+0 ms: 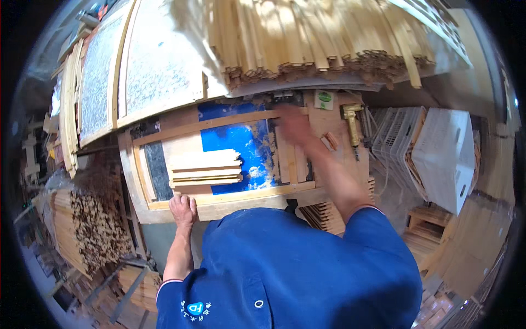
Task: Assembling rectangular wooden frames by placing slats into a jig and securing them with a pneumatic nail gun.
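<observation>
Right hand [295, 126] motion-blurred; grip on frame rail unclear.

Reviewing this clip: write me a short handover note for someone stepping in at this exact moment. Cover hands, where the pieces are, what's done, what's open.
Left hand: flat on the near rail of the wooden frame, fingers spread, holding nothing.
Right hand: motion-blurred, reaching over the frame's far right corner; whether it grips anything cannot be told.
Pieces: a stack of wooden slats lies inside the frame on the blue work surface. A brass-coloured nail gun rests to the right.
Done: frame rails laid out as a rectangle.
Open: the slats lie loose and bundled, not spread across the frame.
</observation>
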`<move>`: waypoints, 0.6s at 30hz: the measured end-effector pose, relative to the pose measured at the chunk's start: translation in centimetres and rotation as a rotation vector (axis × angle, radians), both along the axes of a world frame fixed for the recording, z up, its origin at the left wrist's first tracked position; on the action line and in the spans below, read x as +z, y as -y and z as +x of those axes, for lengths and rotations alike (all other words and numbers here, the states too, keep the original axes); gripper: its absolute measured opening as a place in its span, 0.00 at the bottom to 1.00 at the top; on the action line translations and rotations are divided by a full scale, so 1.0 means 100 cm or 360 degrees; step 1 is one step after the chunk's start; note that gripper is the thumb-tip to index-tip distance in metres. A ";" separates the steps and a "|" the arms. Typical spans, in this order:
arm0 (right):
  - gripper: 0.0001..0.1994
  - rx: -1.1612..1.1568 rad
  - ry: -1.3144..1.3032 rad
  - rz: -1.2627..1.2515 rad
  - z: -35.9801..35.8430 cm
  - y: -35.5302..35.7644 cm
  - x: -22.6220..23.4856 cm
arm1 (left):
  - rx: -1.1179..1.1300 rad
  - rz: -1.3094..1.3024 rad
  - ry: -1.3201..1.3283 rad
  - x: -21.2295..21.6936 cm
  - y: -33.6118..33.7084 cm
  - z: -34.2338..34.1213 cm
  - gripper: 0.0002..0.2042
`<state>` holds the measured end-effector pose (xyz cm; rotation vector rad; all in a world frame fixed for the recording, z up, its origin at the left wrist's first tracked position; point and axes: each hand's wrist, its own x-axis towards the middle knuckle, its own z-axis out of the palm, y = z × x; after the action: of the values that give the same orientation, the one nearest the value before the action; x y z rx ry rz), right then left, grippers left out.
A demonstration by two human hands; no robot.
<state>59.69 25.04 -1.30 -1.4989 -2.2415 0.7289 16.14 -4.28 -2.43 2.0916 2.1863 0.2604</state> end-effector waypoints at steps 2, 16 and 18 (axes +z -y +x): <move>0.26 0.0214 0.0103 0.0283 -0.054 -0.007 -0.042 | -0.0036 0.0046 0.0017 0.007 -0.003 0.006 0.12; 0.26 0.0296 0.0431 0.0266 -0.109 -0.005 0.083 | -0.0075 0.0027 0.0205 0.012 -0.003 -0.011 0.18; 0.23 0.0207 0.0380 0.0566 -0.104 0.027 0.123 | -0.0238 -0.0135 0.0197 0.031 -0.013 -0.014 0.21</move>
<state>49.28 22.33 10.99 -1.3319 -2.4983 0.1721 14.72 -2.98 0.67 2.1188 1.9271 0.2713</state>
